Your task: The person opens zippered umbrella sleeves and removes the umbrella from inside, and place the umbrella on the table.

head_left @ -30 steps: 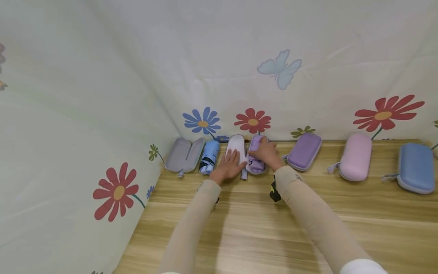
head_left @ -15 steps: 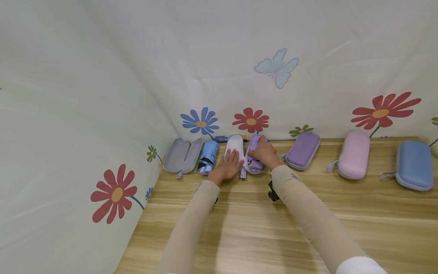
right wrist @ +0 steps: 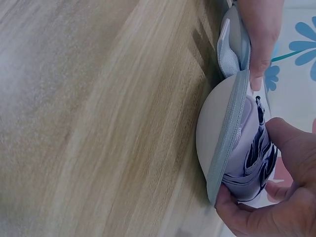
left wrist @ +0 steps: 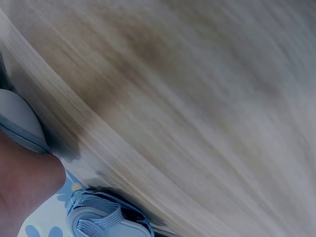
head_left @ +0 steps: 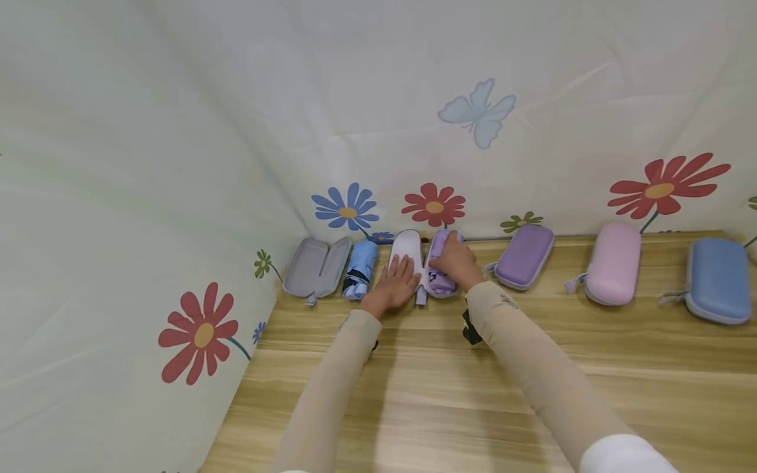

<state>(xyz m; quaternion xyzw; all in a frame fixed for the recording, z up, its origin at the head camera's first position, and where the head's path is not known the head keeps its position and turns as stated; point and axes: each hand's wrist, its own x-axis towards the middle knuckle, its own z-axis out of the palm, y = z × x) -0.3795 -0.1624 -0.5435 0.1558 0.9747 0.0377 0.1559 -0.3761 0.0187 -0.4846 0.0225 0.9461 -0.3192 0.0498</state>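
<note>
An unzipped case lies spread out near the wall, with a white-lined half [head_left: 406,244] on the left. My left hand [head_left: 395,287] rests flat on that half with fingers extended. In the right half lies a purple folded umbrella [head_left: 439,281], which my right hand [head_left: 459,261] grips from the right side. In the right wrist view, the thumb of my right hand [right wrist: 291,182] lies on the umbrella's folds [right wrist: 247,180], and its fingers curl at the zippered rim [right wrist: 228,138]. A blue folded umbrella [head_left: 362,266] lies just left of my left hand.
An open grey case [head_left: 310,269] lies at the far left. To the right stand a closed purple case [head_left: 525,257], a pink case [head_left: 615,264] and a blue case [head_left: 718,280]. A flower-printed cloth wall [head_left: 378,131] borders the wooden table [head_left: 437,394] behind and at left.
The head view has shifted slightly. Both hands stay in nearly the same places, the left flat on the case and the right on the purple umbrella.
</note>
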